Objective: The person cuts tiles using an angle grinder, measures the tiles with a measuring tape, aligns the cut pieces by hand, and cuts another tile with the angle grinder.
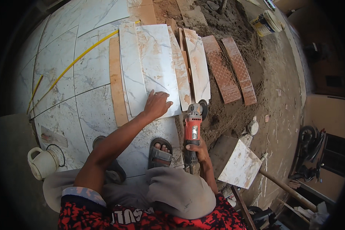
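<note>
My left hand (159, 101) rests with fingers apart on a white marble-patterned tile (153, 57), near its lower part. Other cut white strips (197, 67) and a tan strip (118, 80) lie side by side around it, some smeared with brown dirt. My right hand (195, 151) is closed around the handle of a red and grey angle grinder (193, 126). The grinder's disc sits at the lower ends of the right-hand tile strips; whether it touches them I cannot tell.
Brown patterned strips (220, 69) lie on damp mortar. A yellow hose (71, 66) crosses the tiled floor (53, 115). A trowel (53, 136) and white jug (42, 163) are at left. A bucket (266, 23), square tile (239, 165) and wooden pole (280, 184) are at right.
</note>
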Demonstrator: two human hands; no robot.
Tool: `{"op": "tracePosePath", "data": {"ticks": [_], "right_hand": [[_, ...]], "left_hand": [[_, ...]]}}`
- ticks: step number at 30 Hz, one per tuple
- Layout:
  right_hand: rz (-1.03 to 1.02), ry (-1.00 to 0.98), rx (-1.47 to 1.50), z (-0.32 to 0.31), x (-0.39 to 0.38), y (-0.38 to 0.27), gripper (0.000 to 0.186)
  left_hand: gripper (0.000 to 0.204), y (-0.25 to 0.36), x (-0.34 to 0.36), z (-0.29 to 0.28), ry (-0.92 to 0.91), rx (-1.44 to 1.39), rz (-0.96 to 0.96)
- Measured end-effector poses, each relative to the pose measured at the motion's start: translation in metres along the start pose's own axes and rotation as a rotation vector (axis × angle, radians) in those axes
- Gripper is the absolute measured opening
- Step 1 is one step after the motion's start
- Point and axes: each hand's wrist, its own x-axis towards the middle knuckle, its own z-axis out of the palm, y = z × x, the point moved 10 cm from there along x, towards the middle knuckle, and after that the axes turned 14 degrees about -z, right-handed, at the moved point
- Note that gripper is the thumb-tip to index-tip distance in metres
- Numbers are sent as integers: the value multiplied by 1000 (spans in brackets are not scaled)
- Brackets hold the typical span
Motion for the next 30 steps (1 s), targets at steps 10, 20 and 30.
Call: {"op": "tracePosePath", "data": {"ticks": [10, 20, 30], "right_hand": [[-43, 45, 150, 23, 1, -25, 60], [-142, 180, 145, -6, -17, -12, 54], [182, 972, -773, -223, -180, 10, 61]], "left_hand": [[70, 83, -90, 112, -892, -1648, -332], [69, 94, -100, 145, -1026, -1576, -322], [76, 11, -42, 50, -621, -982, -196]]}}
